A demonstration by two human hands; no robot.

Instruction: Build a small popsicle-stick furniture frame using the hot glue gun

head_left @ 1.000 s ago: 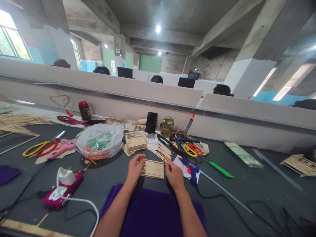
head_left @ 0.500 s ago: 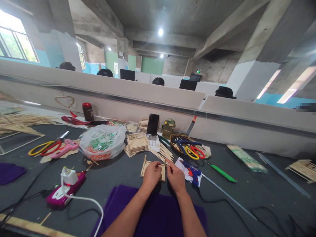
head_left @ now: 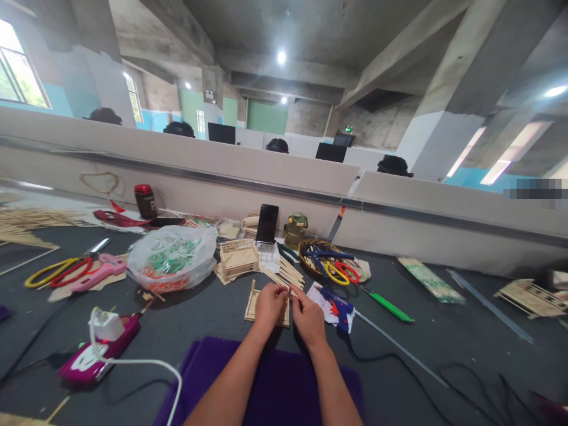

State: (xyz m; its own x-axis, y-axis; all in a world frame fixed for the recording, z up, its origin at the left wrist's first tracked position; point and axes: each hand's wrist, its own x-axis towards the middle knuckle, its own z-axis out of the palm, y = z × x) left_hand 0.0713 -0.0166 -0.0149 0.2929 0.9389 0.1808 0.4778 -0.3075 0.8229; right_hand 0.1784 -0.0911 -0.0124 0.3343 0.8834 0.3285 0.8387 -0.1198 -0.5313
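A small model of wooden sticks (head_left: 252,303) lies on the dark table, partly covered by my hands. It has a flat slatted base and a short upright post at its left back corner. My left hand (head_left: 270,309) reaches over the base with thumb and fingers pinched together; whatever they hold is hidden. At the right back corner my right hand (head_left: 309,319) pinches a short upright wooden stick (head_left: 290,291). The fingertips of both hands nearly meet there. Just behind lies a bunch of loose flat sticks (head_left: 290,273).
A blue glue gun (head_left: 339,310) and a green-handled tool (head_left: 390,306) lie to the right. Behind stand a finished stick model (head_left: 238,258), a phone (head_left: 267,223) and a basket with scissors (head_left: 306,260). Leftward are a plastic bag (head_left: 173,257) and a purple power strip (head_left: 100,352).
The view has swung slightly right, so everything sits further left. My left fingertips have moved closer to the right ones at the upright stick. The model remains on the table.
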